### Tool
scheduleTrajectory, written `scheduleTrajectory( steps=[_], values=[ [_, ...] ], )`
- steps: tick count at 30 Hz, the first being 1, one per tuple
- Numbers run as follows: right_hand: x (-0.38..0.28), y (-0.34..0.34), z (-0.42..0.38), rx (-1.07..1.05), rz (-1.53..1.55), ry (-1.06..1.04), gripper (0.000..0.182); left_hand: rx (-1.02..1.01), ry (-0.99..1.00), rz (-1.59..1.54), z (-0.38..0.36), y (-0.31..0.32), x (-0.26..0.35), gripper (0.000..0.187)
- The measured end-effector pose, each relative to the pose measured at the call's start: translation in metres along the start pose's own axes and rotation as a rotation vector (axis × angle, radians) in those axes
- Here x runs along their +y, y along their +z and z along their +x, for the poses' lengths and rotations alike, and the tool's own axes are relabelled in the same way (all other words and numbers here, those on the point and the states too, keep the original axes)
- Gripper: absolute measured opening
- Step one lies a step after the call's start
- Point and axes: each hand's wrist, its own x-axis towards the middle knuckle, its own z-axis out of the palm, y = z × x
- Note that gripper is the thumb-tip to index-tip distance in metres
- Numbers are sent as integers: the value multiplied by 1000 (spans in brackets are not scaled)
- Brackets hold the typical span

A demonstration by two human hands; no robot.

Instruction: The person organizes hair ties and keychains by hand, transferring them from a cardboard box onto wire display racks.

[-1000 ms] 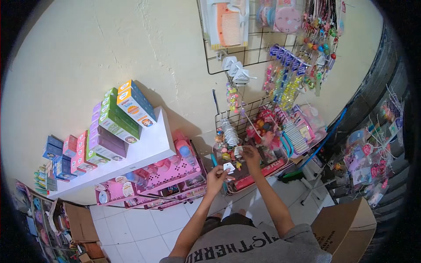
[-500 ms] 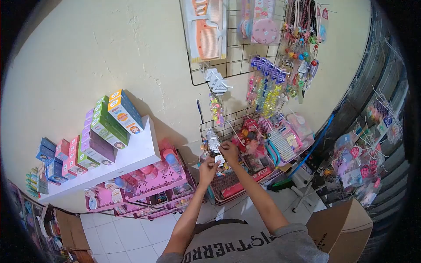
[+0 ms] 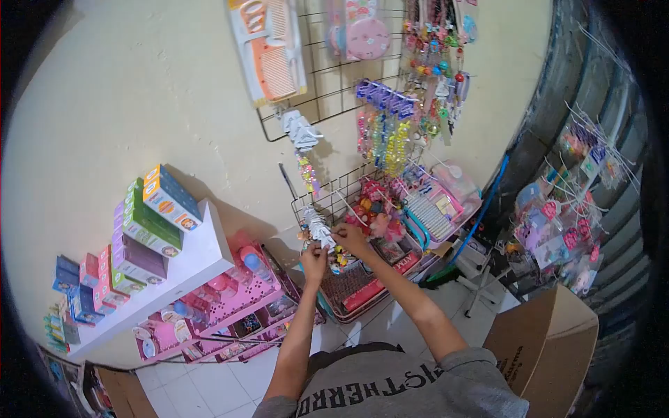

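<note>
A row of white card tags [image 3: 318,226] hangs from a hook on the low wire rack, with small colourful trinkets [image 3: 340,262] dangling beneath. My left hand [image 3: 314,262] is closed at the lower front of the row, its fingertips pinching a white card tag. From the right, my right hand [image 3: 350,239] reaches the same front tag, thumb and fingers pressed together on its edge. The trinkets' exact kind is too small to make out. Below my hands is a wire basket [image 3: 334,303] holding a red-pink packet [image 3: 376,287].
Boxed goods [image 3: 150,219] stand on a white shelf [image 3: 202,261] to the left, above a pink rack [image 3: 233,296] with bottles. Packaged combs [image 3: 273,59] and beaded strands [image 3: 387,143] hang from wall grids. An open cardboard box [image 3: 540,341] is at lower right.
The view has turned, so the wall goods appear farther left. The front white tag, held apart earlier, now lies against the row, with both hands still on it.
</note>
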Motion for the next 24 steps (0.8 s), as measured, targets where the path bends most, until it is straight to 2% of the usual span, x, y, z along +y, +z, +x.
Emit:
scheduleTrajectory(
  steps=[1,2,3,4,5,7,8,9,11,12,13,14,15,16,18,19,21,22,23,24],
  values=[
    [-3,-10,-3,24,0,6,24,47,38,65,4,-1,2,17],
    [-6,-23,-7,-98,-193,16,25,19,47,65,9,-2,4,17],
    [-12,-36,-11,-221,-383,35,27,35,-15,45,12,-3,6,18],
    [-16,-50,-15,-356,-430,-31,31,45,-80,29,14,-4,7,19],
    [-19,-67,-22,-323,-426,-3,31,52,-144,15,15,-5,8,20],
    [-73,-112,-42,-726,-471,138,33,135,-106,196,17,-5,14,22],
    [-71,-129,-54,-769,-526,166,33,168,-117,288,17,-5,12,23],
    [-87,-149,-68,-709,-511,214,33,191,-116,380,16,-5,8,24],
    [-142,-194,-106,-648,-626,151,32,128,-98,295,7,-2,10,26],
    [-150,-213,-129,-538,-648,160,31,220,-105,308,-5,4,15,27],
    [-159,-231,-154,-423,-678,175,31,222,-259,150,-18,11,20,27],
    [-173,-251,-178,-355,-632,157,31,117,-110,-172,-18,17,-37,27],
    [-191,-269,-204,-283,-595,132,30,197,69,-203,-33,40,-36,25],
    [-213,-285,-234,-183,-535,211,30,289,240,-253,-54,62,-24,24],
    [-257,-312,-294,-1,-488,271,30,1,261,-259,-102,107,26,22],
    [-257,-325,-325,72,-330,286,30,-169,275,-220,-122,123,56,22],
    [-267,-340,-383,243,-231,360,28,-334,474,-587,-152,163,143,23],
    [-268,-344,-412,283,-231,388,28,-519,447,-751,-168,173,190,22],
    [-265,-347,-442,430,-153,438,27,-697,419,-907,-186,180,237,22],
    [-260,-350,-470,571,-76,479,27,-740,451,-916,-208,188,282,18]
  ],
)
